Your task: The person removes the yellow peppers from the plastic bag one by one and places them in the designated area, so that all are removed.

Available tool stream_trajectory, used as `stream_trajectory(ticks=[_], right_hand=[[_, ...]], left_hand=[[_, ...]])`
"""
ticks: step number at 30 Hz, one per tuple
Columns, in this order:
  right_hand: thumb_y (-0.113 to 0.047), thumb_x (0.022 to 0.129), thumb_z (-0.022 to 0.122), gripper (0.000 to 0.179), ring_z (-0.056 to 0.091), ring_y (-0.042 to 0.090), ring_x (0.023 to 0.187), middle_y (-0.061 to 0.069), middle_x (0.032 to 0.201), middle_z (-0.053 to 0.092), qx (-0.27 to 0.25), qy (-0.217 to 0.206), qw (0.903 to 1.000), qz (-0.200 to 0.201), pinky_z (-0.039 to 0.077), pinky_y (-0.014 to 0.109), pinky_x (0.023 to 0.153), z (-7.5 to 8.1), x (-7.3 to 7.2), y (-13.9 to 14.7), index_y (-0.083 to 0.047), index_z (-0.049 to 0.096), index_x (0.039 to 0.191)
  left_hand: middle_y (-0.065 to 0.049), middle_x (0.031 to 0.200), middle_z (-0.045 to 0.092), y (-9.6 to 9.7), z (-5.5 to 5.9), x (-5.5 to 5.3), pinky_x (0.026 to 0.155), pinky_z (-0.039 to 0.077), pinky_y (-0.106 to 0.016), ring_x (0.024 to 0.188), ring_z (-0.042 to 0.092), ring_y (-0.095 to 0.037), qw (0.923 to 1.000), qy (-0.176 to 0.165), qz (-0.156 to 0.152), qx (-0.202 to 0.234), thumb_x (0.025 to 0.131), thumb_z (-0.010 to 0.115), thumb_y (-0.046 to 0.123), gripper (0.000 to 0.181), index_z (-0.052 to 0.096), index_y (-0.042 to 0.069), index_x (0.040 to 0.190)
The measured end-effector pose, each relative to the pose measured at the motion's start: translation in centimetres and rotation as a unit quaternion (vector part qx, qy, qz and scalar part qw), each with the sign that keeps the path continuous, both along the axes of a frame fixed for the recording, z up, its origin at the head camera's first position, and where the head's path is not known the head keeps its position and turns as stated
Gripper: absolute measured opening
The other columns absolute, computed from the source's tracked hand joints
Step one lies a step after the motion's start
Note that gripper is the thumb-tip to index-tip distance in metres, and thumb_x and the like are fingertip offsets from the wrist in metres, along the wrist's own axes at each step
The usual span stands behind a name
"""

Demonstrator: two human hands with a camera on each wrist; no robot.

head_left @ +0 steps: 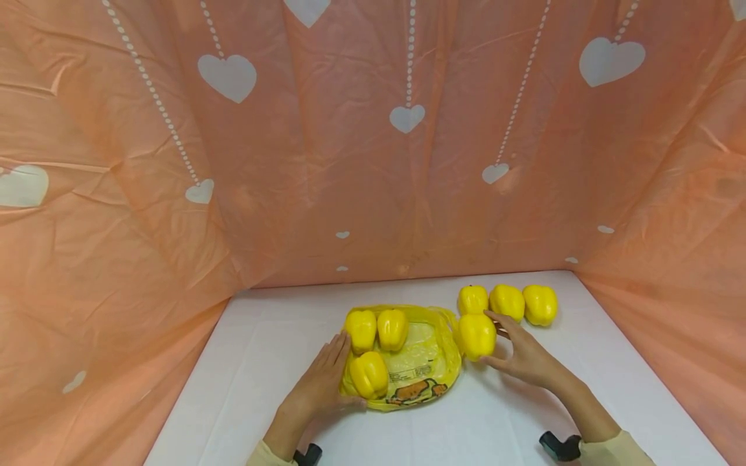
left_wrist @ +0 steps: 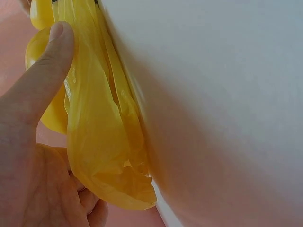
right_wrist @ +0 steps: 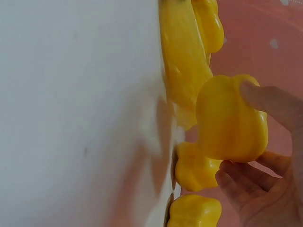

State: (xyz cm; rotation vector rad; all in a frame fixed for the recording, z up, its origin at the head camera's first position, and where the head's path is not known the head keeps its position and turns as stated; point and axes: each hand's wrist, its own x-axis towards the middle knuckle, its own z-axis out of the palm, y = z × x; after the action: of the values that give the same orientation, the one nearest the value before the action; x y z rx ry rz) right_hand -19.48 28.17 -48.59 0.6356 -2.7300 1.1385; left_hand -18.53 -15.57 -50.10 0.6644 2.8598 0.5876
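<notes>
My right hand (head_left: 527,355) grips a yellow bell pepper (head_left: 476,336) between thumb and fingers. In the right wrist view this bell pepper (right_wrist: 232,118) hangs above the table, beside the bag. A yellow plastic bag (head_left: 416,349) lies with its rim rolled open, and 3 bell peppers (head_left: 370,375) sit in its left part. My left hand (head_left: 323,378) rests along the bag's left side with its fingers extended. The left wrist view shows the thumb (left_wrist: 52,61) against the bag's outer wall (left_wrist: 99,118).
Three more yellow bell peppers (head_left: 508,302) stand in a row at the back right of the white table (head_left: 280,336). A peach-coloured sheet (head_left: 361,162) with pale hearts encloses the back and sides. Dark wrist mounts (head_left: 561,446) show by the sleeves.
</notes>
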Motion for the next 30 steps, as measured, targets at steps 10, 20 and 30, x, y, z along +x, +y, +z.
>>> stream_trajectory(ticks=[10,20,30], right_hand=[[-0.017,0.086,0.092,0.091,0.058,0.047,0.13,0.029,0.148,0.054,0.002,-0.001,0.9999,-0.013,0.052,0.063,0.108,-1.0,-0.3,0.7,0.008,0.04,0.156],[-0.018,0.086,0.093,0.092,0.057,0.052,0.132,0.032,0.149,0.051,-0.007,-0.031,0.9992,-0.025,0.051,0.065,0.109,-1.5,-0.4,0.9,0.008,0.039,0.156],[-0.019,0.085,0.092,0.093,0.056,0.054,0.133,0.035,0.152,0.048,-0.005,-0.04,0.9988,-0.028,0.051,0.065,0.109,-2.1,-0.5,1.1,0.009,0.038,0.155]], left_hand=[[-0.025,0.178,0.012,0.0,0.0,0.0,0.135,0.014,-0.055,0.165,0.013,-0.039,1.0,-0.007,-0.001,-0.001,0.076,0.093,0.058,0.135,0.018,-0.008,0.168],[-0.025,0.177,0.013,0.0,0.0,0.0,0.135,0.015,-0.054,0.165,0.014,-0.039,1.0,0.0,-0.004,0.001,0.077,0.092,0.057,0.134,0.019,-0.009,0.167],[-0.025,0.177,0.015,0.0,-0.2,0.0,0.135,0.016,-0.055,0.165,0.015,-0.04,0.9999,0.007,-0.008,-0.002,0.078,0.091,0.059,0.133,0.02,-0.009,0.167]])
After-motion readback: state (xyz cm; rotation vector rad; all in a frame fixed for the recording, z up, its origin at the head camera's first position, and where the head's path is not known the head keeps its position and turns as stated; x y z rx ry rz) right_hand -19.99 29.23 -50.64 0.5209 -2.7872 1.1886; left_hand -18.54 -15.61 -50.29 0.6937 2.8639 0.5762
